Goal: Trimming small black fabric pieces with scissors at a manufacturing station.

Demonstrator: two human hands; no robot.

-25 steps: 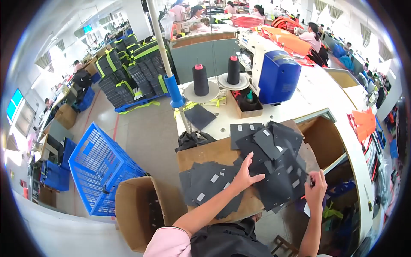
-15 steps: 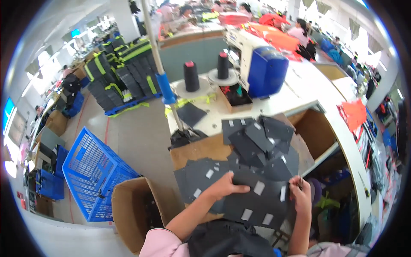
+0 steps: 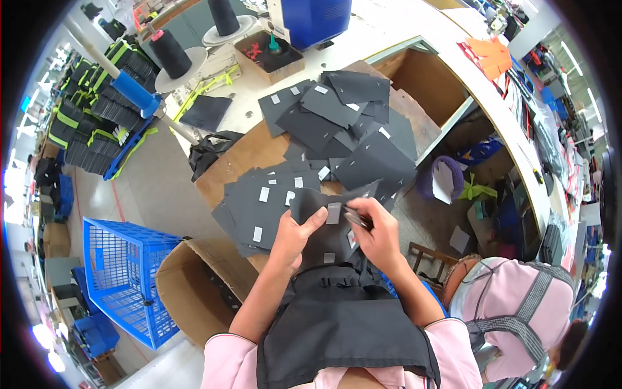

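Observation:
Close to my body, a dark grey fabric panel [image 3: 315, 245] with pale rectangular patches is held up and bent. My left hand [image 3: 291, 240] pinches its left side, thumb on top near a patch. My right hand [image 3: 381, 235] is closed around small metal thread snips [image 3: 358, 219] at the panel's right side; their tips are blurred. Just beyond my left hand lies a spread of similar panels with white patches [image 3: 249, 211]. Farther off is a loose heap of dark panels [image 3: 324, 120] on the brown board [image 3: 210, 185].
An open cardboard box [image 3: 188, 285] and a blue plastic crate [image 3: 123, 279] stand at the left. Thread cones [image 3: 170, 55] and a small parts box [image 3: 272, 61] sit on the white table. Another person [image 3: 518, 305] in pink is close at the right.
My view has tilted down and turned. The panel has come nearer my body and is now bent. My hands have drawn closer together, the right one bringing the snips inward.

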